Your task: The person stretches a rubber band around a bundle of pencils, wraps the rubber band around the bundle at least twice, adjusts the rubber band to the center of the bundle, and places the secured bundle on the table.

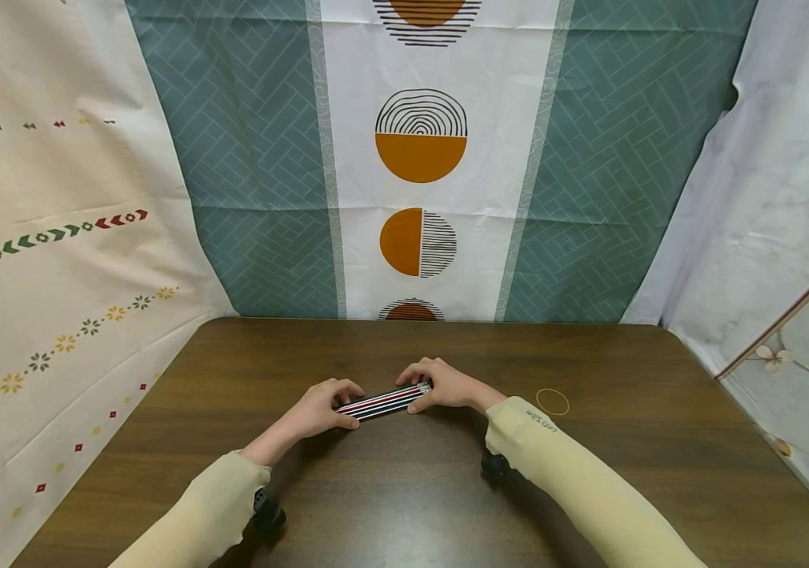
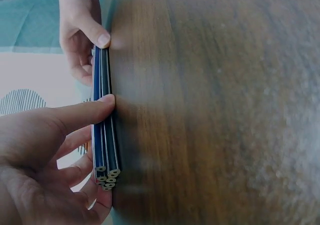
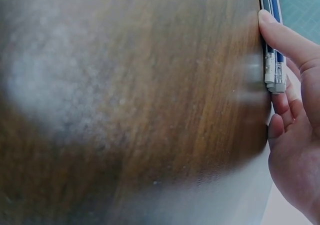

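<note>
Head view, going left to right: the left arm comes in from the bottom in a pale yellow left sleeve (image 1: 195, 509), and the left hand (image 1: 318, 408) is wrapped round one end of a bundle of dark pencils (image 1: 383, 404). Thumb's on the near side, fingers curled along the far side, so yeah, it's gripping. Left wrist cam shows the unsharpened ends (image 2: 107, 177) sticking out past that thumb. The bundle slants a bit between the hands, low at the brown table (image 1: 390, 489); can't tell if it touches. The right hand (image 1: 447, 385) kinda mirrors the left, thumb near, fingers far, gripping the other end, with white erasers (image 3: 275, 82) poking past the thumb. Further right, a thin yellowish rubber band (image 1: 552, 389) lies near the right sleeve (image 1: 575, 473).
</note>
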Action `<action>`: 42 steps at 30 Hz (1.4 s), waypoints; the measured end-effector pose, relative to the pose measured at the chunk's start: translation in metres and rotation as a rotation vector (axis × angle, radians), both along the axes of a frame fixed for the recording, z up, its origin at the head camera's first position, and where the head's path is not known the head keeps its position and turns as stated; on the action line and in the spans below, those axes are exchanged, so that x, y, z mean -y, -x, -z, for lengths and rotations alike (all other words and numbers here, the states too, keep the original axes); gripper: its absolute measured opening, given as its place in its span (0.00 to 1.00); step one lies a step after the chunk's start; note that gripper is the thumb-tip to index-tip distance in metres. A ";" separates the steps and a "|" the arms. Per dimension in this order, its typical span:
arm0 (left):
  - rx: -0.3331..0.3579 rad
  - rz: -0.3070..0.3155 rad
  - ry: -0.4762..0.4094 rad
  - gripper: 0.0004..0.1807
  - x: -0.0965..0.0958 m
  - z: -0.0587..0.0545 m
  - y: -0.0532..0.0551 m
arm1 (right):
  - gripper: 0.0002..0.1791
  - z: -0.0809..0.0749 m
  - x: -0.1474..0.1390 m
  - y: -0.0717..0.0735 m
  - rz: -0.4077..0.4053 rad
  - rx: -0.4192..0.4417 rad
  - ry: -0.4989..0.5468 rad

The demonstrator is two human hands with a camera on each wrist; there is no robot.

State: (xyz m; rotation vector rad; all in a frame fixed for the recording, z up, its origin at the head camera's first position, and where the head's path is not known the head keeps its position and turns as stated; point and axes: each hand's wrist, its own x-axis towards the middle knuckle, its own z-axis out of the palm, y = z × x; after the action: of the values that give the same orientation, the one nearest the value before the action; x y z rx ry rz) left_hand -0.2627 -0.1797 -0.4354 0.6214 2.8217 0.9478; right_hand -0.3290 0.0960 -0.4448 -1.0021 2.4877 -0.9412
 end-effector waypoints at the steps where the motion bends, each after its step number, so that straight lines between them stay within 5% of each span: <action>1: 0.005 0.000 0.001 0.24 0.000 0.000 0.000 | 0.26 0.000 0.000 0.000 0.001 0.002 -0.001; 12: 0.057 -0.074 0.006 0.24 -0.005 -0.003 -0.002 | 0.20 -0.002 0.002 -0.001 -0.014 0.025 0.010; 23: 0.032 -0.033 0.028 0.19 -0.005 -0.008 -0.001 | 0.14 -0.004 0.005 -0.003 0.004 0.022 -0.012; 31: 0.092 -0.057 0.059 0.09 -0.007 -0.010 0.001 | 0.09 -0.009 0.009 0.000 -0.007 0.046 -0.067; 42: 0.108 -0.052 0.077 0.07 -0.008 -0.009 0.002 | 0.14 -0.013 0.011 0.002 -0.001 0.033 -0.161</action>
State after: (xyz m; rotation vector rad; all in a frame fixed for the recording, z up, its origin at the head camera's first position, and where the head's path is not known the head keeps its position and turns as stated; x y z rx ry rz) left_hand -0.2643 -0.1713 -0.4267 0.4753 2.7751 0.8492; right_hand -0.3305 0.0852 -0.4323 -0.9280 2.4896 -0.7366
